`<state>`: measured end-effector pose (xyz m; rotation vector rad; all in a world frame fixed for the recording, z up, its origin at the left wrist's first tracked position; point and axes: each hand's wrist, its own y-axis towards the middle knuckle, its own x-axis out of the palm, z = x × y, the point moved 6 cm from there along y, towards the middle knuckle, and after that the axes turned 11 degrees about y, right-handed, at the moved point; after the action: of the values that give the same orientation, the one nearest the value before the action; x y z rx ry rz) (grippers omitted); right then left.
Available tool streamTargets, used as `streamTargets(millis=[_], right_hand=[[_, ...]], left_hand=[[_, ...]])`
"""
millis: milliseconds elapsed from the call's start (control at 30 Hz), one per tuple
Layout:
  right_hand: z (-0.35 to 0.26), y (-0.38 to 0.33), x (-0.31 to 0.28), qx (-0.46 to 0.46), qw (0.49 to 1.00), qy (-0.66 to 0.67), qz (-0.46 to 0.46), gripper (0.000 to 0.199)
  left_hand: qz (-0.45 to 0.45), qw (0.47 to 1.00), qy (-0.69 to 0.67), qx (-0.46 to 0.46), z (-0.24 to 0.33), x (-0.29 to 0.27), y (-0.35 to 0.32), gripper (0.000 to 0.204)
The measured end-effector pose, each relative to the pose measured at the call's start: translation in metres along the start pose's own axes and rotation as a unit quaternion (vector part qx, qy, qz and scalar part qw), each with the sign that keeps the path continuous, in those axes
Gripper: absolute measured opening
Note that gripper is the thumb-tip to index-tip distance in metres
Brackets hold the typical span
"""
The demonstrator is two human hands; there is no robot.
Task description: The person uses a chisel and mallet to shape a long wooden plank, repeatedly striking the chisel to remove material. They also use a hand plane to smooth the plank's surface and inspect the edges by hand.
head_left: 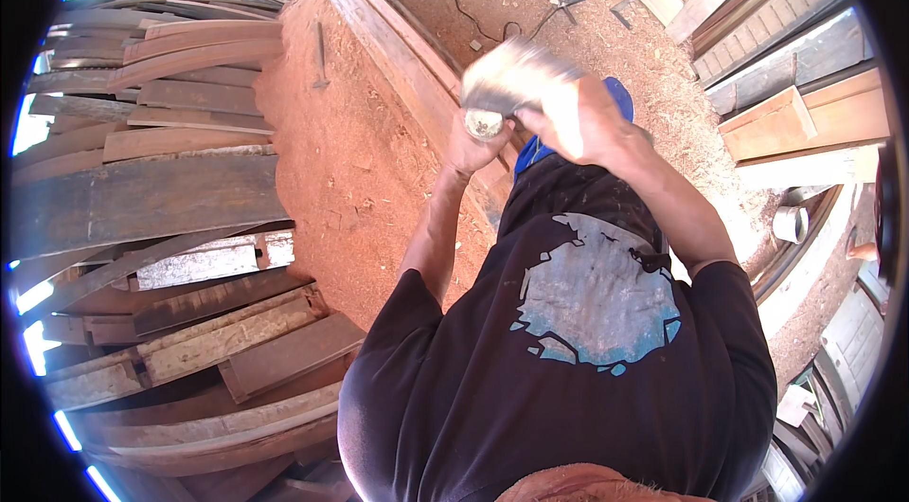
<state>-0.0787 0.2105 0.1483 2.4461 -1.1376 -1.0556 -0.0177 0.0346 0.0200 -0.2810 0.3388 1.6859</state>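
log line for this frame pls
left hand: grips blurred tool | right hand: on tool too | below: long wooden beam | ground: sawdust

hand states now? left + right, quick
Left hand: closed around the lower end of a blurred grey tool.
Right hand: closed on the same tool, higher up; the tool's kind cannot be told through the blur.
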Motion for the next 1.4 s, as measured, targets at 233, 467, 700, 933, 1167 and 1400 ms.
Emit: streamTargets(millis=[233,467,700,933,1167,1400], right_hand=[[0.025,-0.013,0.011,0.210,0.962,-0.048,-0.168,0.029],[-0.021,0.006,-0.039,0.143,0.987,0.045,-0.063,0.037],[0.041,-0.035,0.031,0.200,0.942,-0.124,-0.238,0.034],[0.044,-0.030,0.000,0.219,0.970,0.062,-0.088,0.036],[0.074,-0.037,-0.041,0.286,0.939,0.187,0.030,0.042],[0.121,-0.066,-0.099,0.419,0.885,0.144,0.145,0.039]], left_hand=[[0.164,0.986,0.022,-0.022,-0.012,0.002,-0.006,0.029],[0.045,0.998,0.039,0.009,-0.019,0.003,-0.008,0.024],[-0.047,0.999,-0.011,0.018,0.014,0.023,-0.016,0.031],[0.099,0.993,0.043,0.036,0.019,0.033,0.013,0.018],[-0.008,0.987,0.160,-0.003,-0.001,0.045,0.113,0.041],[-0.215,0.949,0.198,-0.118,-0.034,0.087,0.113,0.044]])
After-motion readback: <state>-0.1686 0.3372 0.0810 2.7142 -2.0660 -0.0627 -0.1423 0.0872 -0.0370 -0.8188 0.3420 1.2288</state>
